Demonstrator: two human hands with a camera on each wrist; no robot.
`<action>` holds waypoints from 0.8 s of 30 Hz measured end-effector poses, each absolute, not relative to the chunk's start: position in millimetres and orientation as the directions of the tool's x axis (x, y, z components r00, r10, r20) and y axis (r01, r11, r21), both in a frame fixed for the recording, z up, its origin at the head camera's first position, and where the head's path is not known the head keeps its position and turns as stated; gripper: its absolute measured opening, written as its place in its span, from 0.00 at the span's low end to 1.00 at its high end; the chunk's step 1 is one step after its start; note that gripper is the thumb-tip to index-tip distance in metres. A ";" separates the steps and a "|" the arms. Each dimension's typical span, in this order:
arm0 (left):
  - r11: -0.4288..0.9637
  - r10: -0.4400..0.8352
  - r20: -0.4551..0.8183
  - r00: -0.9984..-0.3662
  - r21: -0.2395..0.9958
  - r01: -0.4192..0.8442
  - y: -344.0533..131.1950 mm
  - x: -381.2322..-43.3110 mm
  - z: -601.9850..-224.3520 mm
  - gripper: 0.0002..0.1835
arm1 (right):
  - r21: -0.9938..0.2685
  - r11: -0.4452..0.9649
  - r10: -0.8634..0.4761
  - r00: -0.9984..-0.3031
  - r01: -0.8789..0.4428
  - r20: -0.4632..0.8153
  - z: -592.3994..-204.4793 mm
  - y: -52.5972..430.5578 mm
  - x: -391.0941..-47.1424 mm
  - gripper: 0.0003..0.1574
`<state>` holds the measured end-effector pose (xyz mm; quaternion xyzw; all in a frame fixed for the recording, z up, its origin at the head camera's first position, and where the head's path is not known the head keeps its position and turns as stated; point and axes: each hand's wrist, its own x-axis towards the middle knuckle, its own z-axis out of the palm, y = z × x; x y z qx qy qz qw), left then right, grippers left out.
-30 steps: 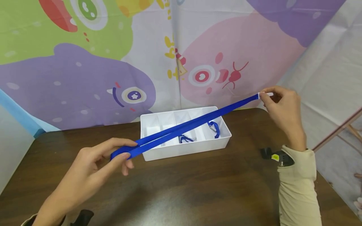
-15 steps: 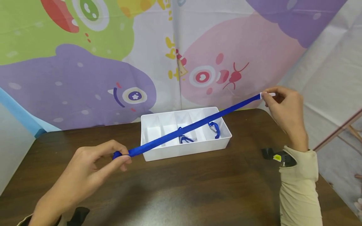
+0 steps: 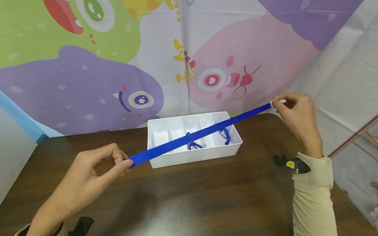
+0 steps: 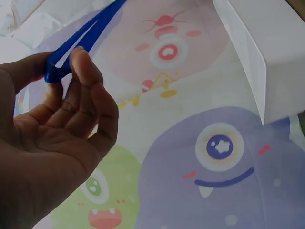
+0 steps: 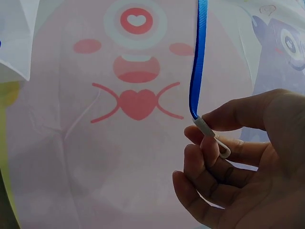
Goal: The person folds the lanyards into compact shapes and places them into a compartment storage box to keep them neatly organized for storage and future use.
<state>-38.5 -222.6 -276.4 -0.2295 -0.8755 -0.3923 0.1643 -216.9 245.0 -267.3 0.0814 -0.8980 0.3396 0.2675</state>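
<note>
A blue lanyard (image 3: pixel 177 143) stretches on a slant between my two hands, above a white divided box (image 3: pixel 195 157). My left hand (image 3: pixel 88 177) pinches its lower, looped end between thumb and fingers. In the left wrist view, the loop of the lanyard (image 4: pixel 58 74) lies against the fingers, its two straps slightly apart. My right hand (image 3: pixel 299 118) is higher up and pinches the white clip end. The right wrist view shows the white clip (image 5: pixel 205 127) held between thumb and fingertips, with a small hook beyond it.
Inside the box, a blue lanyard piece (image 3: pixel 226 136) lies in the rightmost compartment and another blue strap (image 3: pixel 194 145) in a middle one. The box stands on a dark wooden table (image 3: pixel 206 196), near a cartoon-printed backdrop (image 3: pixel 118 98).
The two strands of the lanyard, apart a second ago, now lie together as one flat band in the head view. My left fingers have shifted to the loop's very end.
</note>
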 end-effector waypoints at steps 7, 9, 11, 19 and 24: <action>0.402 0.303 0.431 -0.850 0.750 0.524 -218.5 -40.0 -279.5 0.17 | -0.538 0.773 0.002 -0.847 -0.336 0.531 -269.2 246.1 -218.1 0.12; 0.363 0.300 0.425 -0.854 0.777 0.514 -216.7 -40.5 -280.7 0.17 | -0.527 0.774 -0.023 -0.847 -0.352 0.531 -271.4 246.7 -219.3 0.11; 0.332 0.312 0.419 -0.853 0.793 0.511 -216.2 -41.4 -282.1 0.15 | -0.514 0.779 -0.047 -0.850 -0.359 0.524 -274.4 247.7 -220.2 0.10; 0.233 0.451 0.365 -0.815 0.833 0.502 -222.7 -47.4 -291.8 0.14 | -0.490 0.798 -0.108 -0.882 -0.352 0.458 -292.3 255.8 -224.7 0.10; 0.261 0.478 0.315 -0.820 0.840 0.475 -217.3 -41.9 -301.0 0.16 | -0.535 0.789 -0.076 -0.913 -0.301 0.401 -304.2 256.7 -231.8 0.25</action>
